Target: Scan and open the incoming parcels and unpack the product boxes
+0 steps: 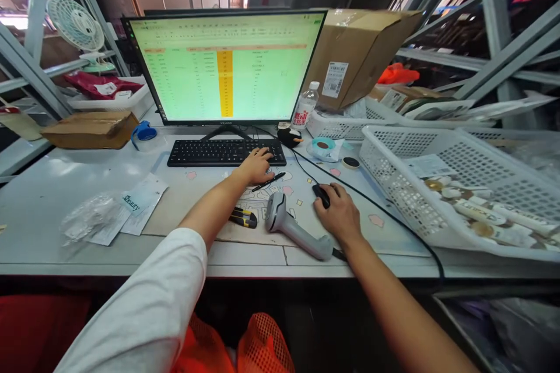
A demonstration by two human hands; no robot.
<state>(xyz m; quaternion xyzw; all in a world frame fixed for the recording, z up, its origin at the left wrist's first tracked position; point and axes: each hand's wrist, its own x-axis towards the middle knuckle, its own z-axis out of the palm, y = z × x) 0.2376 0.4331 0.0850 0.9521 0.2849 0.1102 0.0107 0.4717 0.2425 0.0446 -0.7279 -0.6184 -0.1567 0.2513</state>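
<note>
Your right hand [339, 211]: grasping black rounded mouse [321, 196]; leftward sweep could knock grey plastic pistol-shaped scanner [301, 232]. Your left hand [257, 167]: loose, fingers spread over black oblong keyboard [205, 153]; stray keypress possible.

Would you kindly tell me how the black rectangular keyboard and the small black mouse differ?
The black keyboard is wide and flat; the black mouse is compact and rounded. The left hand is at the keyboard; the right hand partly covers the mouse. Both are black.
</note>
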